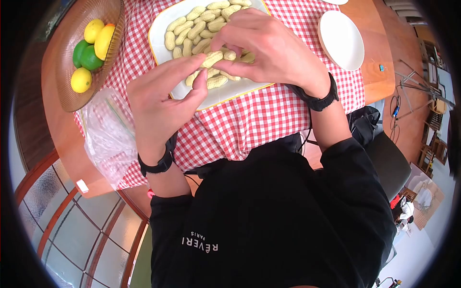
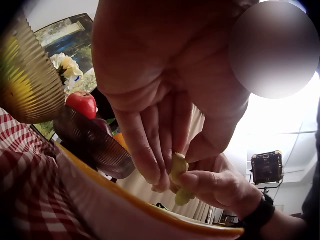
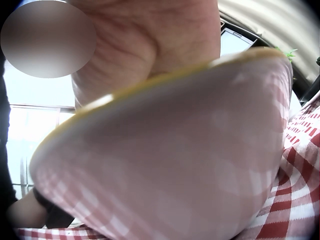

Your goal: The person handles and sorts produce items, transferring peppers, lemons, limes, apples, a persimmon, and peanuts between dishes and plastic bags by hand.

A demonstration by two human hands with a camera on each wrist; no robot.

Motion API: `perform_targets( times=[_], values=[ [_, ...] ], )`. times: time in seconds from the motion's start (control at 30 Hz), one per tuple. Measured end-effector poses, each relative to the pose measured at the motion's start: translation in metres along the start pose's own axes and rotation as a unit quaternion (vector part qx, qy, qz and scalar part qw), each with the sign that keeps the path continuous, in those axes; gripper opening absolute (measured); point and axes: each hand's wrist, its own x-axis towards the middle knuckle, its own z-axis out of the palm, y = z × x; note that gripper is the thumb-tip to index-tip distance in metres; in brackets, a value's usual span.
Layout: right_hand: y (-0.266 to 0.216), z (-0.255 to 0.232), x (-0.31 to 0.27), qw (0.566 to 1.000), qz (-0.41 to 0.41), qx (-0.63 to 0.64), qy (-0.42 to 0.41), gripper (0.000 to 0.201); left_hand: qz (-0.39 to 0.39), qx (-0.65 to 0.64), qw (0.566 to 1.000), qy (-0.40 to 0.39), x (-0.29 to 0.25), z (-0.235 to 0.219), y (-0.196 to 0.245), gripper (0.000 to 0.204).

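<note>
Both hands meet over a white dish (image 1: 152, 36) with a yellow rim, heaped with unshelled peanuts (image 1: 197, 30). My left hand (image 1: 161, 103) pinches one peanut (image 1: 211, 59) by its end, between thumb and index finger. On the same peanut, my right hand (image 1: 271, 48) grips with its thumb and curled fingers. From the left wrist view, the right thumb (image 2: 200, 181) lies across the peanut (image 2: 178, 167), hiding part of its shell. In the right wrist view the dish's side (image 3: 170, 150) hides the right fingertips.
A ribbed amber bowl (image 1: 62, 62) with lemons and limes stands at the left. Below it lies a clear plastic bag (image 1: 108, 129). A white plate (image 1: 341, 41) sits at the right. A red-checked cloth (image 1: 240, 125) covers the wooden table (image 1: 60, 144).
</note>
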Motion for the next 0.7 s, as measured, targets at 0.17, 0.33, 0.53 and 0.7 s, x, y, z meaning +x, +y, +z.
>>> perform_targets(
  times=[0.17, 0.33, 0.53, 0.7],
  values=[
    [0.0007, 0.0008, 0.0004, 1.000, -0.005, 0.005, -0.008, 0.024, -0.010, 0.019, 1.000, 0.000, -0.0006, -0.0024, 0.0008, 0.027],
    [0.0011, -0.0006, 0.0001, 1.000, -0.002, -0.005, -0.003, 0.024, -0.015, 0.021, 1.000, 0.006, 0.0025, -0.0002, 0.0038, 0.027],
    [0.0031, -0.0025, -0.0001, 1.000, 0.005, -0.005, -0.010, 0.024, 0.003, 0.010, 1.000, -0.005, 0.0064, -0.0006, 0.0048, 0.029],
    [0.0016, 0.0000, -0.0032, 1.000, 0.005, 0.010, -0.020, 0.023, 0.005, -0.002, 0.999, -0.041, 0.0050, 0.0008, 0.0071, 0.031]
  ],
)
